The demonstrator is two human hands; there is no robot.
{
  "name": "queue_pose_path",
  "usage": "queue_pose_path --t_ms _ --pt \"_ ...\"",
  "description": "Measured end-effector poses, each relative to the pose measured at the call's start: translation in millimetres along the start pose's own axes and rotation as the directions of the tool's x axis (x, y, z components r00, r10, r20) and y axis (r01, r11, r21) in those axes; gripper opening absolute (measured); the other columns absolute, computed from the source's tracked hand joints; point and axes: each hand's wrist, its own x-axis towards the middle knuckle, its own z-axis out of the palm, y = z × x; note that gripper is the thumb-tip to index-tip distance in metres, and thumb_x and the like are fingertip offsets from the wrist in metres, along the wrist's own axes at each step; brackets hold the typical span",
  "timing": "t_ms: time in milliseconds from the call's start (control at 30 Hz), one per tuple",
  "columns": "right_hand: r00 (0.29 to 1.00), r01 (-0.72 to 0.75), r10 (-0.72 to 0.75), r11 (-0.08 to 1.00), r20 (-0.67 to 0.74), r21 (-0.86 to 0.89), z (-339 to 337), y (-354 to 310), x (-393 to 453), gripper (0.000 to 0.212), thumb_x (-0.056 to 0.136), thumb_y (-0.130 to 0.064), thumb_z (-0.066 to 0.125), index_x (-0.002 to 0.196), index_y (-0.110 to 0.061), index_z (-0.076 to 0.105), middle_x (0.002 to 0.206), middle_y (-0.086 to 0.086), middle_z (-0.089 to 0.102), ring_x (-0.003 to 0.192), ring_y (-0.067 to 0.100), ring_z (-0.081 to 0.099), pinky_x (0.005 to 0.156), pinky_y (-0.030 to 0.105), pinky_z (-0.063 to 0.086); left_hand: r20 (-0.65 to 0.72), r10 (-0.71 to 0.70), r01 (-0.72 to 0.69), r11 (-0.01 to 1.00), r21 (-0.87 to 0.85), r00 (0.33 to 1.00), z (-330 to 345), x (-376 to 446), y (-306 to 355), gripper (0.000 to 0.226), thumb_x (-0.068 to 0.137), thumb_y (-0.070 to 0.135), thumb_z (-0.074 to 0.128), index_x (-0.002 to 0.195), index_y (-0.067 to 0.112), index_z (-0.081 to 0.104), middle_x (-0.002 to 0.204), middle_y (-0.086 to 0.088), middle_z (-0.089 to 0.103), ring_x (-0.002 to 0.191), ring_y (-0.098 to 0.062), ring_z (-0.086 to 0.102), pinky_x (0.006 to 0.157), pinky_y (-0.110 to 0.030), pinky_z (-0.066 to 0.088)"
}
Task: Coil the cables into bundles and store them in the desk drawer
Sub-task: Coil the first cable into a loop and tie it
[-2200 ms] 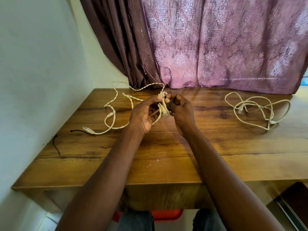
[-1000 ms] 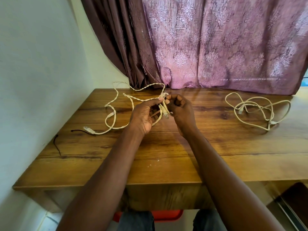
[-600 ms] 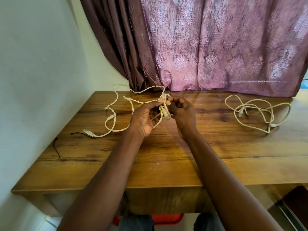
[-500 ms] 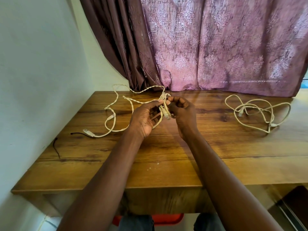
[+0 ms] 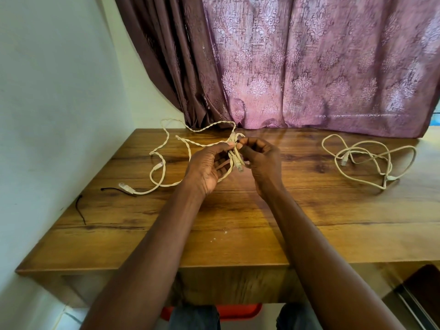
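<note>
A cream network cable [image 5: 164, 160] sprawls in twisted loops over the left part of the wooden desk [image 5: 238, 217], one plug lying near the wall. My left hand [image 5: 207, 167] grips a short bunch of its loops, held above the desk. My right hand [image 5: 259, 158] pinches the same cable at the top of that bunch, a clear plug hanging between the two hands. A second cream cable [image 5: 366, 158] lies loosely tangled at the right of the desk, untouched. The drawer front [image 5: 235, 284] under the desk edge is closed.
A white wall runs along the left side of the desk. A purple patterned curtain [image 5: 309, 67] hangs behind the desk's far edge. Two short black ties [image 5: 81, 208] lie by the wall. A red seat [image 5: 212, 310] shows below the desk.
Both hands have stayed together on the cable bunch, with only small finger shifts. The view has tilted slightly; the cables on the desk have not moved.
</note>
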Motion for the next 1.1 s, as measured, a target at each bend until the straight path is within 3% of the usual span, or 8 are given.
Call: queue_pose_path --t_ms 467,867,1100 --pt "0.998 0.002 -0.001 1.000 0.067 -0.024 1.4 6.3 2.4 0.018 0.096 -0.006 0.059 0.111 -0.001 0.068 0.099 0.014 0.072 0.083 0.011 0.066 0.070 0.020 0.051 -0.017 0.024 -0.024 0.999 0.025 1.000 -0.5 0.8 -1.1 0.010 0.074 0.010 0.079 0.082 0.009 0.074 0.086 -0.010 0.073 0.073 -0.018 0.068 0.062 -0.028 0.053" --pt "0.997 -0.007 0.008 1.000 0.075 -0.016 1.4 8.0 4.3 0.017 0.096 -0.003 0.058 0.109 -0.003 0.069 0.095 0.008 0.071 0.083 0.012 0.066 0.070 0.020 0.051 -0.020 0.013 -0.013 1.000 0.025 1.000 -0.1 -0.9 -0.8 0.015 0.073 0.010 0.079 0.088 0.009 0.074 0.094 -0.011 0.072 0.077 -0.019 0.067 0.062 -0.027 0.054" --pt "0.995 0.023 -0.014 0.995 0.094 -0.094 1.5 9.9 4.7 0.019 0.095 -0.005 0.059 0.111 0.000 0.069 0.101 0.013 0.073 0.085 0.008 0.067 0.074 0.020 0.053 -0.013 0.011 -0.011 0.998 0.055 1.000 -1.3 -3.7 0.8 0.012 0.074 0.009 0.078 0.085 0.010 0.073 0.086 -0.008 0.073 0.073 -0.018 0.068 0.060 -0.025 0.053"
